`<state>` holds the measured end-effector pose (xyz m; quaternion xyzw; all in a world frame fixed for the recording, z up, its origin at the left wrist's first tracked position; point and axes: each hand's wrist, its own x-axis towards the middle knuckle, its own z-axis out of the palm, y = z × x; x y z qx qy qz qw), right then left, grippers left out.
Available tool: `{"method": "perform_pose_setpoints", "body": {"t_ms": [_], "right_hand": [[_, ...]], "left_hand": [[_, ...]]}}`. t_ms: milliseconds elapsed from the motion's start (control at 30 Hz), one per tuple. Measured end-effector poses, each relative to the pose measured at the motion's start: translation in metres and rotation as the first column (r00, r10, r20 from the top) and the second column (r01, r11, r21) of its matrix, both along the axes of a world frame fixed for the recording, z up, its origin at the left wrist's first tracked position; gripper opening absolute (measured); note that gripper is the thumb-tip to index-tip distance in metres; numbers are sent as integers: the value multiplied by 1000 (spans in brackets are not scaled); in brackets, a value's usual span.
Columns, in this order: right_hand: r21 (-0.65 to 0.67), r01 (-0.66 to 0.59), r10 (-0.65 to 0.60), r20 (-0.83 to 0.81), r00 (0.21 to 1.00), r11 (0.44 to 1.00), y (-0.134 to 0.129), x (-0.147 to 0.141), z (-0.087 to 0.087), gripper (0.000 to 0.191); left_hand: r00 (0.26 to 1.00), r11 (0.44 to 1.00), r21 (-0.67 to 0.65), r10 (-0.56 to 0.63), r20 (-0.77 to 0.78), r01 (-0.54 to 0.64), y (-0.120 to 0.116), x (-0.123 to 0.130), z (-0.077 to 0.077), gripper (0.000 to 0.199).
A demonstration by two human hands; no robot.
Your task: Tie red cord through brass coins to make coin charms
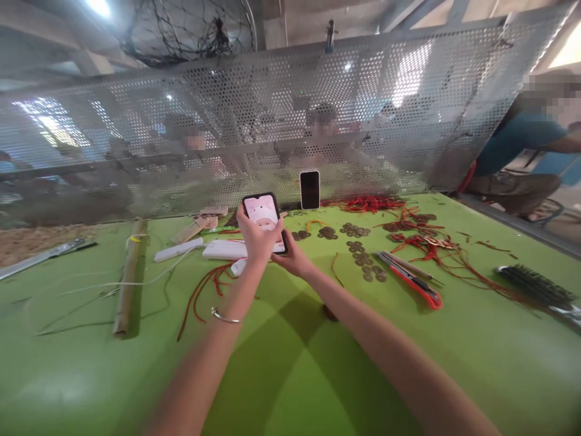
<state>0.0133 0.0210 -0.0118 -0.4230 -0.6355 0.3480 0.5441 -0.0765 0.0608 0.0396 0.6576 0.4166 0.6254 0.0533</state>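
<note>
A smartphone [262, 209] with a lit pink picture on its screen is held upright in both hands above the green table. My left hand [259, 237] wraps its left side, with the thumb over the lower screen. Around the phone's lower right corner, my right hand [293, 257] is closed, its fingers partly hidden behind it. Beneath and left of the hands lie a white power strip [222, 249] and red cords [200, 293]. Several round coin-like discs [362, 257] lie in small clusters to the right.
A second phone [310, 190] leans upright against the perforated metal screen [363, 115]. Right of my arms lie a red utility knife [415, 281], a black brush [535, 284] and tangled red cords [367, 204]. A bamboo stick [127, 284] lies left. Another person [512, 142] sits at far right.
</note>
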Motion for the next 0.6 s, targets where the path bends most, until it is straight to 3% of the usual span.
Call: {"method": "perform_pose_setpoints", "body": {"t_ms": [100, 267, 600], "right_hand": [[-39, 30, -34, -103, 994, 999, 3, 0, -7, 72], [-136, -17, -17, -245, 969, 991, -1, 8, -9, 58], [-185, -78, 2, -378, 926, 980, 0, 4, -15, 60]], "left_hand": [[993, 994, -29, -103, 59, 105, -3, 7, -4, 83], [885, 902, -103, -379, 270, 418, -3, 13, -6, 41], [787, 824, -163, -432, 440, 543, 28, 1, -20, 29]]}}
